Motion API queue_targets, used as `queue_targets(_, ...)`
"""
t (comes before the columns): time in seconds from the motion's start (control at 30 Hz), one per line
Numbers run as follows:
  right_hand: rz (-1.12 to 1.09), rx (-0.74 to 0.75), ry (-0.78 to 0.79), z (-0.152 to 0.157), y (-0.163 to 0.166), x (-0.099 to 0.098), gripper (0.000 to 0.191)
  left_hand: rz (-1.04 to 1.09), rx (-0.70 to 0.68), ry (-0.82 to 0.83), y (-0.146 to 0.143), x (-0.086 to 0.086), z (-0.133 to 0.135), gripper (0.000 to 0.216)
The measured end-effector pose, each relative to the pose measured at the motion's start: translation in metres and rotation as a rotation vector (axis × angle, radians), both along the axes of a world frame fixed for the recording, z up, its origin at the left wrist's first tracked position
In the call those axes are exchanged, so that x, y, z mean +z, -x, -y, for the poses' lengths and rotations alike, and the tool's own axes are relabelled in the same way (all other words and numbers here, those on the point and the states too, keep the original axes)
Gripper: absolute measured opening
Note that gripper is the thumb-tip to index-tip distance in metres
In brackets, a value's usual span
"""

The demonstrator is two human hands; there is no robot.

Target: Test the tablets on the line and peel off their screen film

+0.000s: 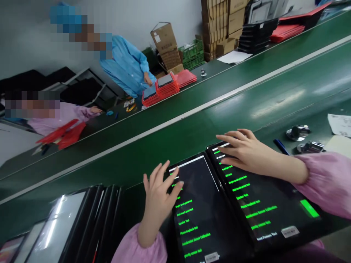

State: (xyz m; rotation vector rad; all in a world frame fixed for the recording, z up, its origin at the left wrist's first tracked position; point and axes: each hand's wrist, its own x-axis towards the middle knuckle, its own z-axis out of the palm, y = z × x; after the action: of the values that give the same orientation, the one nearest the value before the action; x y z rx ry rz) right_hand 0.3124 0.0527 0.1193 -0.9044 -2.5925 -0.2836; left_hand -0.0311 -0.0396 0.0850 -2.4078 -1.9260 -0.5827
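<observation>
Two black tablets lie side by side before me, their lit screens listing tests mostly in green letters. Over the upper left edge of the left tablet (208, 208) is my left hand (160, 193), its fingers spread and empty. My right hand (244, 151) reaches across the top of the right tablet (263, 197), fingers stretched out and holding nothing. Whether the fingertips touch the glass I cannot tell. A green block glows near the right tablet's lower right corner, and each tablet has a small pale label at its bottom edge.
Several tablets (63, 223) lean stacked at the lower left. Metal fixtures (298, 132), a blue pen (281, 147) and papers (340, 125) lie at right. Beyond the green conveyor (175, 135), two people work near red-sleeved tablets (167, 86); black trays (257, 34) and cartons stand behind.
</observation>
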Motion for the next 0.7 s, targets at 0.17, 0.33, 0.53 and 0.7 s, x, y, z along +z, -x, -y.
queue_targets(0.17,-0.101,0.1,0.057,0.018,-0.013,0.012,0.045,-0.034,-0.098,-0.065,0.015,0.003,0.035,0.038)
queue_targets(0.33,-0.104,0.047,-0.027,0.005,-0.011,0.01,0.04,-0.003,-0.013,-0.136,0.011,0.002,0.015,0.033)
queue_targets(0.53,-0.015,0.043,-0.034,-0.006,-0.01,-0.004,0.041,-0.088,-0.032,-0.124,-0.001,-0.003,0.001,0.033)
queue_targets(0.7,-0.005,0.066,-0.044,-0.008,-0.012,-0.006,0.055,-0.109,-0.031,-0.109,-0.002,-0.001,0.005,0.032)
